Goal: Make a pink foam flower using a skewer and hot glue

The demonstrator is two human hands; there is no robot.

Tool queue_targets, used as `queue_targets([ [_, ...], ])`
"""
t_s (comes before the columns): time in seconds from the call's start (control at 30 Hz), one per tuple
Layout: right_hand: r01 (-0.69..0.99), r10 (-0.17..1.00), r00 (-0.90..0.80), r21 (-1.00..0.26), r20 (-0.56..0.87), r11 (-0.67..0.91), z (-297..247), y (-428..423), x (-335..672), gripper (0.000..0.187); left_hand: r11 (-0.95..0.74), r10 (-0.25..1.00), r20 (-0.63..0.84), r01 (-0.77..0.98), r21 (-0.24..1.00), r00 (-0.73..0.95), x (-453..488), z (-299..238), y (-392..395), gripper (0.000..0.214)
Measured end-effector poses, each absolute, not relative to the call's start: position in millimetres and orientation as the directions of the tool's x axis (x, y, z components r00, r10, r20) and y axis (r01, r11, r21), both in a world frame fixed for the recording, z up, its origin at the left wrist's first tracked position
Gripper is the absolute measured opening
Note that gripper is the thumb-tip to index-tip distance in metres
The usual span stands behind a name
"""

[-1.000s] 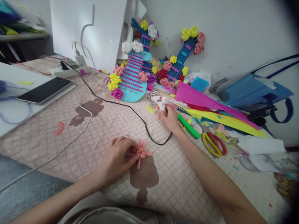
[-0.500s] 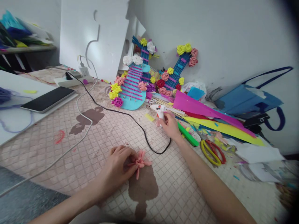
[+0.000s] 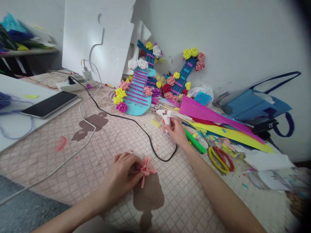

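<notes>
Pinching one edge of a pink folded-paper flower point(image 3: 145, 171), the thumb and fingertips of the left hand point(image 3: 124, 171) are closed together on it. The flower lies on the quilted tablecloth point(image 3: 109, 139), at the upper end of a brown patch point(image 3: 148, 192), its strips spread outward. The right hand point(image 3: 178, 131) is wrapped around the handle of a white glue gun point(image 3: 166, 117), nozzle directed left; whether the gun is raised off the cloth cannot be determined. A black cord point(image 3: 148, 136) runs from a power strip point(image 3: 75, 85) and loops up to the right wrist. Just beside that wrist lies a green-cased tool point(image 3: 195, 141), followed by scissors with yellow and red handles point(image 3: 220, 159). Beyond the gun are thin sticks point(image 3: 176, 110) and a magenta sheet point(image 3: 213, 118). Behind stands a turquoise panel point(image 3: 136, 105) trimmed with paper flowers. A phone point(image 3: 50, 104) rests on a white board at far left; a blue bag point(image 3: 255, 105) sits at far right.
</notes>
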State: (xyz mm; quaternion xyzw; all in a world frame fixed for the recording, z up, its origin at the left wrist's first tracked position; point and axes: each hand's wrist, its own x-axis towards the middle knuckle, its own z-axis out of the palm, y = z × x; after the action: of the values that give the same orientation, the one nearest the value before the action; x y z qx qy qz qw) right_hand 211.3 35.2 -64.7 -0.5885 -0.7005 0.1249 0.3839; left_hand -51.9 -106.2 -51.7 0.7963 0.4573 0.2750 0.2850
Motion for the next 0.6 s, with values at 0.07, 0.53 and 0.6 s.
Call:
queue_targets([
  [0.07,0.747,0.916,-0.019,-0.604,0.401,0.28,-64.5,34.6,210.3,0.037,-0.42,0.885,0.179,0.571,0.706,0.43,-52.1,-52.4,-106.4,0.006],
  [0.53,0.789,0.776,-0.09,-0.431,0.624,0.438,-47.5,-39.0,204.8,0.037,-0.411,0.891,0.182,0.571,0.71,0.416,-51.3,-52.1,-106.3,0.006],
  [0.6,0.746,0.742,-0.197,-0.393,0.641,0.538,-40.4,-67.8,194.3,0.032,-0.415,0.891,0.187,0.574,0.706,0.414,-51.8,-52.5,-106.4,0.007],
])
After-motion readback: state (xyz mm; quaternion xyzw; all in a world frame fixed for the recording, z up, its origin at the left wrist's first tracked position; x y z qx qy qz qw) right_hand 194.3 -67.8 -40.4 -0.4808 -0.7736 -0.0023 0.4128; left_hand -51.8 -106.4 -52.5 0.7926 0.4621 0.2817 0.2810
